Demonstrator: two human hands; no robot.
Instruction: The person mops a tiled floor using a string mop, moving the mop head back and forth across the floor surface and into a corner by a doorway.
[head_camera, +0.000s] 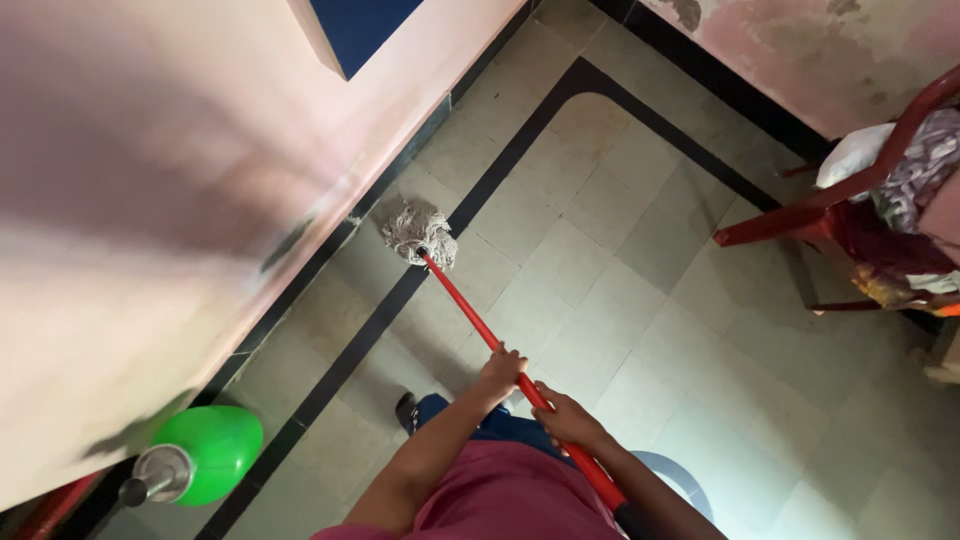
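Observation:
I grip a mop with a long red handle (468, 311) in both hands. My left hand (502, 369) is wrapped around the handle higher up the shaft, toward the mop head. My right hand (566, 417) is closed on it just below, close to my body. The grey string mop head (419, 234) rests on the tiled floor (600, 250) near the base of the pink wall (180, 180), touching a black floor stripe.
A red plastic chair (840, 205) piled with cloth stands at the right by the far wall. A green round object with a metal handle (200, 455) sits at the lower left by the wall. A dark shoe (406, 412) shows below my arm.

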